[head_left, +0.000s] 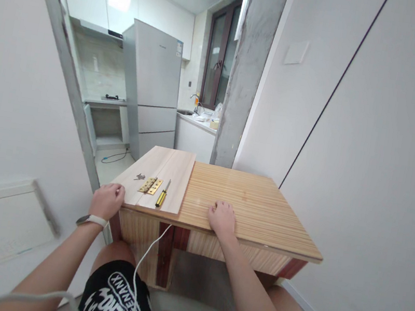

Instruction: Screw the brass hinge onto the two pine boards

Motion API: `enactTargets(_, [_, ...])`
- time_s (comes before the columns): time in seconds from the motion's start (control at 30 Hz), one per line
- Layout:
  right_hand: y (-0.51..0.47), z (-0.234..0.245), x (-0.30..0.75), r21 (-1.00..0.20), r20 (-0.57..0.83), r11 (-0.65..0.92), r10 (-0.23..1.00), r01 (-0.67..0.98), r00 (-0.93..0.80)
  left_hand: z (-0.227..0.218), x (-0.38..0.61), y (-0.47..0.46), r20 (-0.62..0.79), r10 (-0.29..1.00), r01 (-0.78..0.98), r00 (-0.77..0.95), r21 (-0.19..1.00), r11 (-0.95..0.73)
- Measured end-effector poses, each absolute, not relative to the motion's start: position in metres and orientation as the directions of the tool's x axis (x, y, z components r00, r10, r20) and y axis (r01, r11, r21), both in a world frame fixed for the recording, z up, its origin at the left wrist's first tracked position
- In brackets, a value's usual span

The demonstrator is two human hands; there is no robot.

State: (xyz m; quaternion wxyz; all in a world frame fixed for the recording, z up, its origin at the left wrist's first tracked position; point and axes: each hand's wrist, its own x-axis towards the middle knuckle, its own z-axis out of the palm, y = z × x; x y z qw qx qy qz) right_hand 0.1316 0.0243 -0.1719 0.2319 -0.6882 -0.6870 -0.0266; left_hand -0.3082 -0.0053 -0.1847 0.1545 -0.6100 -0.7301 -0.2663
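My left hand (108, 200) rests at the front left corner of a pale wooden board (177, 172), fingers curled in, and nothing shows in them. On the tabletop, just right of the boards, lies my right hand (222, 217), loosely closed with nothing visible inside. A second pale board (131, 190) sits against the first, with a seam between them. Across that seam lies a brass hinge (150, 185), opened flat. Several dark screws (140, 177) are heaped to its left. A yellow-and-black screwdriver (162, 196) lies to its right, tip pointing away from me.
The boards lie on the left part of a striped wooden table (251, 199). A white cable (151, 246) hangs in front of the table and crosses my leg. Walls stand at both sides. Beyond are a fridge (157, 74) and a sink counter (195, 132).
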Motion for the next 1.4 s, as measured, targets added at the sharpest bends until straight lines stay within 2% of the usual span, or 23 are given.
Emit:
enactTargets(0.1, [0.024,-0.169,0.106,-0.338,0.38,0.2,0.923,0.92,-0.061,-0.174,-0.332,0.021,0.5,0.849,0.984,-0.173,0.133,0.123])
enactTargets(0.23, [0.02,-0.162,0.054,-0.407,0.398,0.376,0.893,0.832,-0.208,-0.168,-0.348,0.047,0.332,0.904,0.963,-0.269,0.098,0.25])
enactTargets(0.33, [0.021,-0.158,0.019,-0.437,0.395,0.4,0.89,0.806,-0.228,-0.167,-0.351,0.056,0.202,0.924,0.944,-0.324,0.13,0.303])
enactTargets(0.4, [0.024,-0.157,0.004,-0.436,0.369,0.37,0.905,0.82,-0.212,-0.167,-0.353,0.06,0.165,0.924,0.934,-0.346,0.153,0.323])
enactTargets(0.53, [0.028,-0.163,-0.01,-0.427,0.29,0.331,0.932,0.842,-0.219,-0.171,-0.361,0.067,0.182,0.908,0.923,-0.377,0.152,0.353])
enactTargets(0.73, [0.028,-0.175,-0.014,-0.367,0.345,0.352,0.911,0.861,-0.225,-0.175,-0.365,0.079,0.155,0.921,0.934,-0.357,0.033,0.356])
enactTargets(0.9, [0.03,-0.175,-0.013,-0.32,0.372,0.36,0.898,0.876,-0.234,-0.171,-0.364,0.078,0.107,0.918,0.922,-0.381,0.113,0.369])
enactTargets(1.0, [0.029,-0.174,-0.008,-0.313,0.364,0.353,0.902,0.882,-0.232,-0.171,-0.36,0.074,0.126,0.917,0.921,-0.379,0.146,0.361])
enactTargets(1.4, [0.013,-0.172,0.054,-0.246,0.335,0.337,0.909,0.909,-0.247,-0.171,-0.291,0.053,0.173,0.92,0.933,-0.352,0.136,0.332])
